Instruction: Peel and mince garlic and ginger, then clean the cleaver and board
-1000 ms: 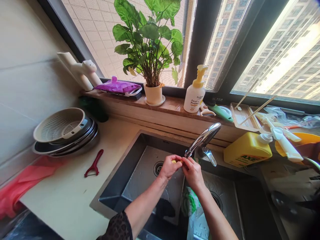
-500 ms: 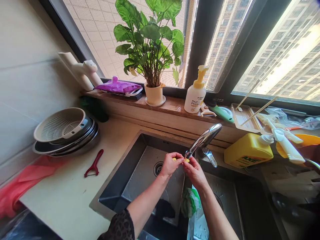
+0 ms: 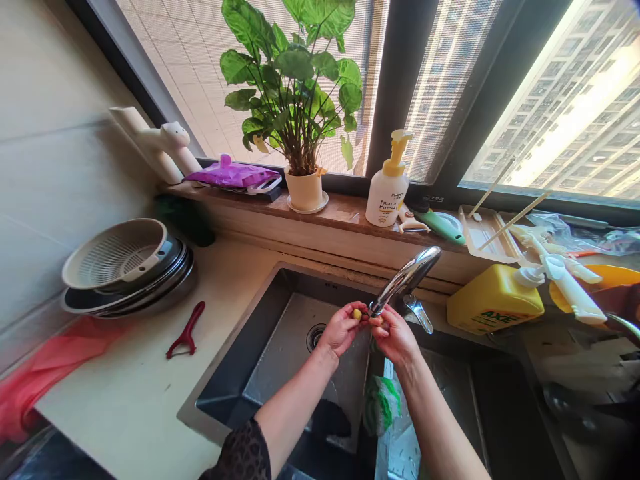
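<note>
Both my hands meet over the dark sink, right under the mouth of the chrome tap. My left hand is curled round a small yellow piece that shows between its fingertips. My right hand is closed too, its fingertips pressed against the same yellow piece from the right. What the piece is I cannot make out. A green and white scrubber hangs on the sink's divider just below my hands.
A red peeler lies on the counter left of the sink, near stacked pans with a white colander and a red bag. The sill holds a potted plant, pump bottle and a tray. A yellow detergent jug lies right of the tap.
My hands have stayed under the tap, turning the yellow piece slightly between the fingers. The view has shifted a little.
</note>
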Demonstrator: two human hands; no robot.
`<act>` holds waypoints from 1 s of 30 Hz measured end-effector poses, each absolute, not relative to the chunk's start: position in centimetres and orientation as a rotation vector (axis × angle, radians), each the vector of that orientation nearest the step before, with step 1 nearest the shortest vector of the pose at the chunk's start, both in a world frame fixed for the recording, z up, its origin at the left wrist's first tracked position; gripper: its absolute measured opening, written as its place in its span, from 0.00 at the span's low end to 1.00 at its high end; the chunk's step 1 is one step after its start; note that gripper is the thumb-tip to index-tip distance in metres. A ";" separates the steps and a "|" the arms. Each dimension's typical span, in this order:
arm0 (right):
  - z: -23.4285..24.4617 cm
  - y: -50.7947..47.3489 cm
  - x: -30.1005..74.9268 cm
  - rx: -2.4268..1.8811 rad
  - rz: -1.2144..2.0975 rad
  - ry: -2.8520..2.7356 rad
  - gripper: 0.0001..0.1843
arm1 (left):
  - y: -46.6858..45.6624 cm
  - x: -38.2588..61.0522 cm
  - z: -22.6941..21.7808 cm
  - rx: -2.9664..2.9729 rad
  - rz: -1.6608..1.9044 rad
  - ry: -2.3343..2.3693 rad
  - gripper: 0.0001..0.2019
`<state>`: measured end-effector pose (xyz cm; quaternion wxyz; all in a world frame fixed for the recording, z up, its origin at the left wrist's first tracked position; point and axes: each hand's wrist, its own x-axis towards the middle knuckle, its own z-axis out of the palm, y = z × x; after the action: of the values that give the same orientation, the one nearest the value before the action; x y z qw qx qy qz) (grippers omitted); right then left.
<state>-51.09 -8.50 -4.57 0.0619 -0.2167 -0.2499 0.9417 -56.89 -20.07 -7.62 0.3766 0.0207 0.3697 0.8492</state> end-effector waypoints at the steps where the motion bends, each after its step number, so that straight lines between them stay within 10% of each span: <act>1: -4.6 -8.0 -50.7 -0.681 2.818 -0.782 0.13 | -19.6 -56.6 -7.4 0.077 2.149 0.994 0.18; 11: -3.7 -7.7 -47.6 -0.740 2.723 -0.983 0.18 | -16.3 -56.2 -6.7 -0.072 2.100 1.161 0.18; 19: -5.9 0.1 -47.1 -1.361 1.034 -2.241 0.26 | -18.7 -55.9 -7.2 -0.057 2.093 1.008 0.15; 30: -7.5 2.2 -48.9 -1.145 0.989 -2.752 0.31 | -16.6 -55.8 -7.2 -0.172 2.113 1.012 0.11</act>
<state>-48.92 2.24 -7.49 0.0005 -0.3646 -0.8763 0.3148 -55.81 -16.60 -7.24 0.3862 -0.0674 0.3973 0.8297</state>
